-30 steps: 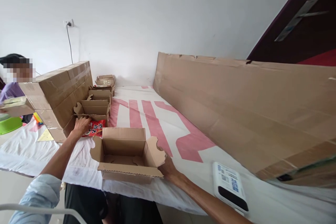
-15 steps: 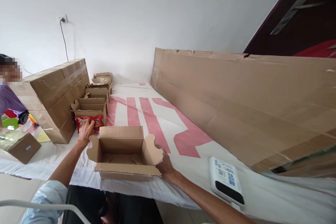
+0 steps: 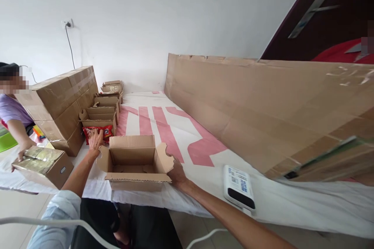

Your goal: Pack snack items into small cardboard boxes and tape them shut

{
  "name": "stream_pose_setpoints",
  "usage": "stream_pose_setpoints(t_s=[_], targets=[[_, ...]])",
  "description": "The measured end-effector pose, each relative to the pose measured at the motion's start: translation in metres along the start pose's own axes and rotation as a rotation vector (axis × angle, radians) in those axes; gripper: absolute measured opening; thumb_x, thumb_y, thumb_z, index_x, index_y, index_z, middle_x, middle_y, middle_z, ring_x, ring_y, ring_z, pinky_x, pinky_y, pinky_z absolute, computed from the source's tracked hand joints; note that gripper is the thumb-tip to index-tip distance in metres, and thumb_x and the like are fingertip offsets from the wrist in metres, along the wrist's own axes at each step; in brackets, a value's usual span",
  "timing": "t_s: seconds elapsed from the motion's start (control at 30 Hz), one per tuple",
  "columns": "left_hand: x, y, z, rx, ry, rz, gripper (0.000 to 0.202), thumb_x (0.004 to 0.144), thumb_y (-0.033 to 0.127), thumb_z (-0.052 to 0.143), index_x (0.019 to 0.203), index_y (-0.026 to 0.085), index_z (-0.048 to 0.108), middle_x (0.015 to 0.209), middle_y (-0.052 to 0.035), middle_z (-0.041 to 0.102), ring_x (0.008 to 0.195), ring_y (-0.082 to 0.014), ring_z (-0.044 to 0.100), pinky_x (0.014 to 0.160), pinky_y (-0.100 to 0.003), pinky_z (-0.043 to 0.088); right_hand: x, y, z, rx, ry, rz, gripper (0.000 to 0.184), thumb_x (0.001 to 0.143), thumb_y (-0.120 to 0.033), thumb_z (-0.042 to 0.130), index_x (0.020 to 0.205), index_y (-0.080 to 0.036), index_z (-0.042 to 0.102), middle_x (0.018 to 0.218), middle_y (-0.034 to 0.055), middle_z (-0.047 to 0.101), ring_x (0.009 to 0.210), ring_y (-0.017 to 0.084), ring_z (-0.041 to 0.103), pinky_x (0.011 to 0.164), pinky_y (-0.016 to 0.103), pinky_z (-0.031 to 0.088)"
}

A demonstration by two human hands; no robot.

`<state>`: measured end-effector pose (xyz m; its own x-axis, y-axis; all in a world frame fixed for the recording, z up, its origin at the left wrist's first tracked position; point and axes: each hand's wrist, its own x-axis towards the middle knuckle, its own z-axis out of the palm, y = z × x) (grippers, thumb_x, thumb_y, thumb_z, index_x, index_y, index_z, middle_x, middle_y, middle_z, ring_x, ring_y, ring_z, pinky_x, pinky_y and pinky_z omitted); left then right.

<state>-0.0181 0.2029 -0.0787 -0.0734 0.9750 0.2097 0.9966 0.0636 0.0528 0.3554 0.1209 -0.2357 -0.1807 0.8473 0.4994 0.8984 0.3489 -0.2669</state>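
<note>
Left hand (image 3: 96, 141) on the red packet (image 3: 107, 131) just in front of the lined-up boxes (image 3: 102, 116), right hand (image 3: 176, 173) at the open carton (image 3: 133, 184), neither grip clear, I seem to be taking hold, and lifting calls for curled fingers

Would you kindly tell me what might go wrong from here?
The open box stands close to the near edge of the table, so a careless pull might tip it off.
The left hand lies on the red packet; pressing hard might crush it.
The left forearm passes close to the co-worker's taped box, so they might bump.
</note>
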Motion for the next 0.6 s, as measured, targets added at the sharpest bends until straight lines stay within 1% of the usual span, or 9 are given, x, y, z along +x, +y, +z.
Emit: stream_pose_setpoints(t_s=[0.1, 0.23, 0.3, 0.37, 0.43, 0.47, 0.5, 0.53, 0.6], targets=[[-0.012, -0.002, -0.009, -0.100, 0.021, 0.026, 0.049, 0.090, 0.017, 0.071, 0.138, 0.020, 0.064, 0.147, -0.0204, 0.061, 0.132, -0.0345, 0.061, 0.103, -0.042, 0.055, 0.001, 0.001, -0.001, -0.008, -0.052, 0.001, 0.028, 0.085, -0.011, 0.064, 0.102, -0.019, 0.083, 0.121, 0.0168, 0.077, 0.113, 0.033, 0.066, 0.096, 0.046, 0.055], [-0.023, -0.010, -0.030, -0.249, 0.072, 0.030, 0.036, 0.093, 0.021, 0.066, 0.129, 0.020, 0.071, 0.133, -0.0141, 0.073, 0.124, -0.0292, 0.069, 0.106, -0.037, 0.054, 0.003, -0.001, -0.005, -0.020, -0.083, -0.009, 0.028, 0.087, -0.015, 0.067, 0.110, -0.018, 0.083, 0.124, 0.0175, 0.076, 0.116, 0.034, 0.065, 0.097, 0.045, 0.053], [-0.031, -0.013, -0.048, -0.319, 0.105, 0.022, 0.032, 0.100, 0.028, 0.057, 0.125, 0.019, 0.074, 0.125, -0.0118, 0.078, 0.116, -0.0262, 0.073, 0.102, -0.034, 0.056, 0.003, -0.002, -0.007, -0.016, -0.077, -0.010, 0.028, 0.087, -0.015, 0.067, 0.110, -0.018, 0.083, 0.124, 0.0177, 0.076, 0.114, 0.034, 0.064, 0.096, 0.046, 0.053], [-0.047, -0.011, -0.070, -0.454, 0.158, 0.051, 0.038, 0.106, 0.039, 0.051, 0.124, 0.017, 0.076, 0.121, -0.0115, 0.080, 0.107, -0.0245, 0.075, 0.094, -0.032, 0.059, 0.005, -0.004, -0.009, -0.024, -0.079, -0.006, 0.028, 0.087, -0.014, 0.065, 0.109, -0.018, 0.082, 0.122, 0.0177, 0.076, 0.112, 0.034, 0.064, 0.096, 0.045, 0.052], [-0.072, -0.006, -0.094, -0.734, 0.237, 0.154, 0.043, 0.104, 0.052, 0.057, 0.118, 0.017, 0.079, 0.116, -0.0120, 0.081, 0.099, -0.0253, 0.077, 0.089, -0.034, 0.060, 0.005, -0.005, -0.010, -0.045, -0.099, 0.002, 0.028, 0.087, -0.013, 0.063, 0.107, -0.017, 0.082, 0.120, 0.0181, 0.076, 0.111, 0.034, 0.063, 0.096, 0.045, 0.050], [-0.086, -0.001, -0.105, -0.827, 0.245, 0.233, 0.043, 0.102, 0.055, 0.061, 0.114, 0.018, 0.080, 0.116, -0.0116, 0.082, 0.099, -0.0261, 0.077, 0.090, -0.035, 0.060, 0.006, -0.005, -0.011, -0.057, -0.113, 0.006, 0.028, 0.087, -0.012, 0.063, 0.107, -0.016, 0.082, 0.120, 0.0183, 0.076, 0.111, 0.034, 0.063, 0.095, 0.045, 0.050], [-0.101, 0.005, -0.115, -0.862, 0.227, 0.324, 0.042, 0.100, 0.057, 0.065, 0.110, 0.020, 0.082, 0.116, -0.0114, 0.082, 0.103, -0.0275, 0.077, 0.094, -0.037, 0.060, 0.006, -0.005, -0.011, -0.066, -0.126, 0.007, 0.028, 0.086, -0.012, 0.062, 0.107, -0.016, 0.081, 0.119, 0.0185, 0.076, 0.111, 0.034, 0.063, 0.095, 0.045, 0.049], [-0.117, 0.012, -0.123, -0.854, 0.170, 0.420, 0.040, 0.100, 0.057, 0.068, 0.109, 0.022, 0.083, 0.116, -0.0114, 0.083, 0.110, -0.0292, 0.076, 0.101, -0.039, 0.058, 0.006, -0.005, -0.011, -0.071, -0.135, 0.007, 0.028, 0.086, -0.012, 0.063, 0.106, -0.016, 0.081, 0.119, 0.0185, 0.075, 0.111, 0.034, 0.063, 0.095, 0.045, 0.049], [-0.145, 0.027, -0.131, -0.765, -0.006, 0.556, 0.042, 0.096, 0.059, 0.074, 0.118, 0.025, 0.083, 0.125, -0.0116, 0.082, 0.121, -0.0324, 0.074, 0.107, -0.042, 0.057, 0.005, -0.003, -0.010, -0.071, -0.145, -0.002, 0.028, 0.084, -0.012, 0.064, 0.106, -0.016, 0.081, 0.118, 0.0183, 0.075, 0.111, 0.035, 0.063, 0.096, 0.045, 0.049]])
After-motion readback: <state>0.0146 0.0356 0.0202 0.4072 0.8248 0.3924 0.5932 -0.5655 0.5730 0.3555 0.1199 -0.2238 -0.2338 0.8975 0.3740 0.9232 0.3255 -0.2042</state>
